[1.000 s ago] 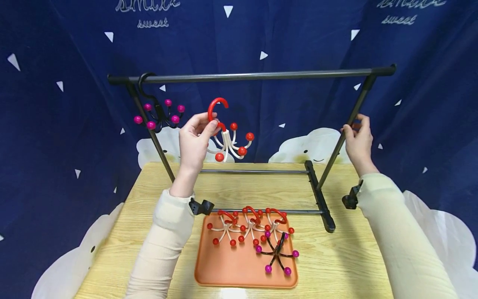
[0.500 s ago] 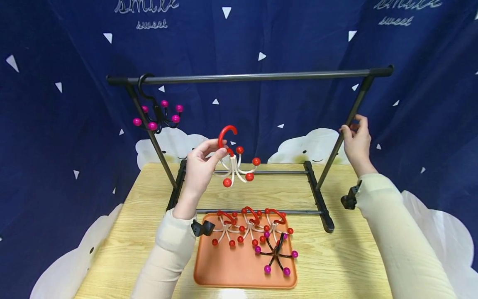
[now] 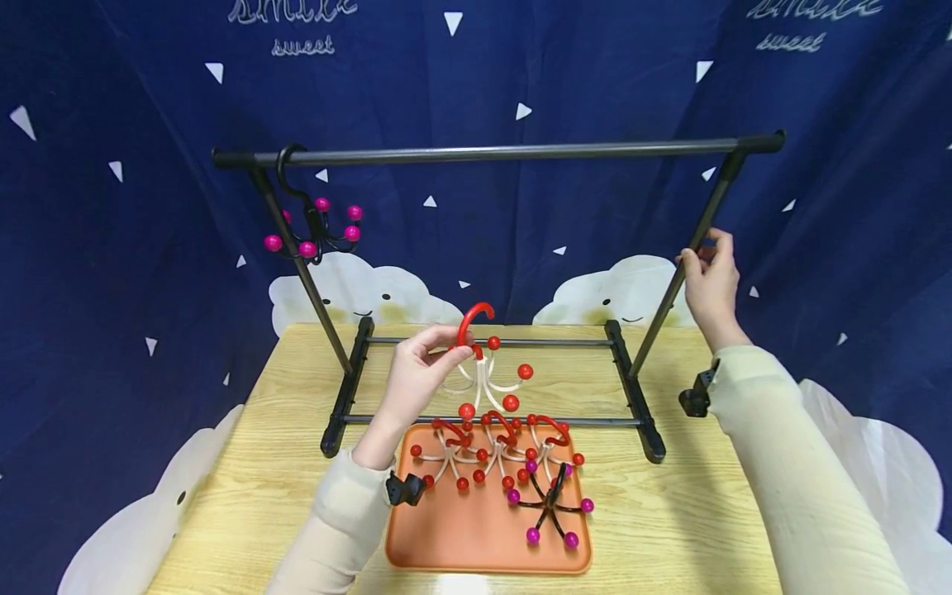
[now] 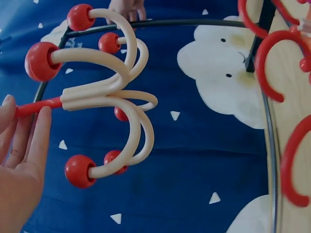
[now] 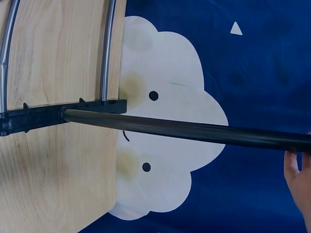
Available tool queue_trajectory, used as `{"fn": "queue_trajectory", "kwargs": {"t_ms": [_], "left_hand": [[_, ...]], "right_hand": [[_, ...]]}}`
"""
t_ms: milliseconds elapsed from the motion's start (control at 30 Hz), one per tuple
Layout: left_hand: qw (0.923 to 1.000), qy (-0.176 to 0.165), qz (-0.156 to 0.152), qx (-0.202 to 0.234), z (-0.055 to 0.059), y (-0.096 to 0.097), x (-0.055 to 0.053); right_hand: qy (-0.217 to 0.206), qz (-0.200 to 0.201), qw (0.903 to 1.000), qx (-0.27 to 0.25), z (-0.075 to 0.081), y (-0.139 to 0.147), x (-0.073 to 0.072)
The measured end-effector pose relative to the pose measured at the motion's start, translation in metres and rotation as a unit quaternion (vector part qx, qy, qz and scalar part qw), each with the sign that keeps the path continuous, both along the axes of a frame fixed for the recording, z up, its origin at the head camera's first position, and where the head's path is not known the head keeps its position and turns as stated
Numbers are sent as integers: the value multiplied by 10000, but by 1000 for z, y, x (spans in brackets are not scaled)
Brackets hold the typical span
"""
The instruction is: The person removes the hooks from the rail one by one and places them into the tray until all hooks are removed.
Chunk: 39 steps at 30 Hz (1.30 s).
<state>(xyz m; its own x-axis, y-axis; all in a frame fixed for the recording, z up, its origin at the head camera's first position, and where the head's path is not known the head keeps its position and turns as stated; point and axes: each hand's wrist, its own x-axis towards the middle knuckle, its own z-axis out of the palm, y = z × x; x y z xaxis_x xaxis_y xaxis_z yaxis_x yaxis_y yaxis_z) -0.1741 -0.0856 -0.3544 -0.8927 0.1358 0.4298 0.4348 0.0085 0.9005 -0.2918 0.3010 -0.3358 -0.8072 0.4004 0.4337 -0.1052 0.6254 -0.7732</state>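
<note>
My left hand (image 3: 421, 373) pinches the red hook of a white hook hanger with red ball tips (image 3: 482, 368), held upright just above the back of the tray. In the left wrist view, that hanger's white curved arms (image 4: 97, 99) spread from the red stem between thumb and fingers. My right hand (image 3: 712, 285) grips the right post (image 3: 673, 289) of a black garment rack. The right wrist view shows only part of this hand (image 5: 300, 182) at the post. A black hanger with pink balls (image 3: 316, 225) hangs at the left end of the top bar (image 3: 491, 154).
An orange tray (image 3: 446, 537) lies on the wooden table (image 3: 238, 487) in front of the rack's base. On it sit several white hangers with red hooks (image 3: 500, 446) and a black hanger with pink balls (image 3: 550, 501). A dark blue curtain (image 3: 625, 91) stands behind.
My left hand has lowered the red-hooked hanger from under the top bar and moved it slightly right, toward the tray. My right hand stays on the post. The hanging black hanger has turned slightly.
</note>
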Motion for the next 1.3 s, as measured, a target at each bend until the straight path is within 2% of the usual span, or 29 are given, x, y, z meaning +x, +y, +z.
{"fn": "queue_trajectory", "kwargs": {"t_ms": [233, 500, 700, 1067, 1167, 1300], "left_hand": [[9983, -423, -330, -205, -2, 1, 22], [9945, -831, -563, -297, -16, 1, 33], [9888, -1151, -917, -253, -29, 1, 42], [9782, -1353, -1443, -629, -48, -2, 53], [9744, -1532, -1556, -542, -56, -3, 55], [9723, -1664, -1591, -400, -77, -4, 54]], "right_hand": [[-36, 4, 10000, 33, 0, 0, 0], [-73, -13, 10000, -40, 0, 1, 0], [-112, 9, 9999, -21, 0, 1, -1], [-79, 41, 10000, -32, -1, 1, -1], [-56, 36, 10000, -32, -2, 1, -1], [-19, 16, 10000, -14, -2, 2, -2]]}}
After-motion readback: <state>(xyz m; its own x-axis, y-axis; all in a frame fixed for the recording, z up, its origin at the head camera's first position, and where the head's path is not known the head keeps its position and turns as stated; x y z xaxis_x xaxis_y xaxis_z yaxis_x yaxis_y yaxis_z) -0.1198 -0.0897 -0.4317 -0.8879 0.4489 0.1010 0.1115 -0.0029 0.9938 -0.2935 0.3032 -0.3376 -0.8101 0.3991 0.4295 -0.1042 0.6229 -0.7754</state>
